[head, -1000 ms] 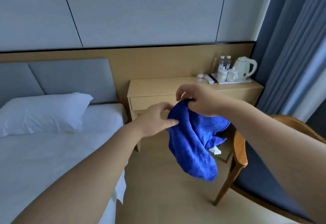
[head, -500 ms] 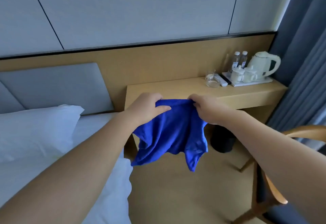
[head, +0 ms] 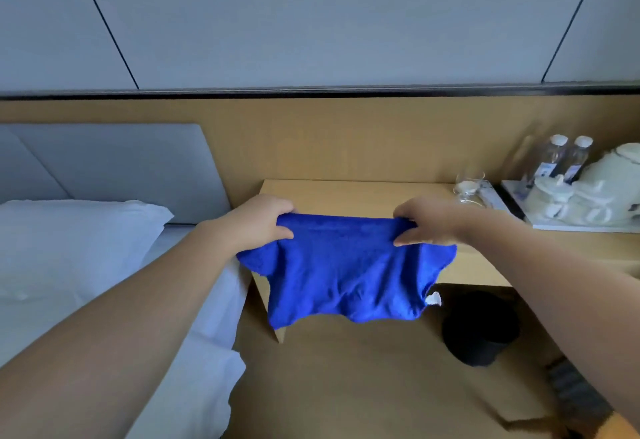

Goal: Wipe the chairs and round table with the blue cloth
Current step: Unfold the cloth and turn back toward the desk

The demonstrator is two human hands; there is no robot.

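The blue cloth [head: 343,272] hangs spread out in the air in front of me, its top edge stretched flat between both hands. My left hand [head: 258,219] grips the upper left corner and my right hand [head: 427,222] grips the upper right corner. A small white tag sticks out at the cloth's lower right. The cloth hides part of the wooden desk [head: 363,196] behind it. Only a sliver of a chair [head: 616,424] shows at the bottom right corner. No round table is in view.
A bed with white sheets and a pillow [head: 69,231] fills the left. On the desk's right end stand a white kettle [head: 613,175], cups, two water bottles [head: 568,158] and a glass [head: 469,184]. A black bin [head: 481,328] sits under the desk on the wood floor.
My hands have pulled apart, stretching the bunched cloth out flat. The view has swung left and closer to the desk, so the chair has slid almost out of view.
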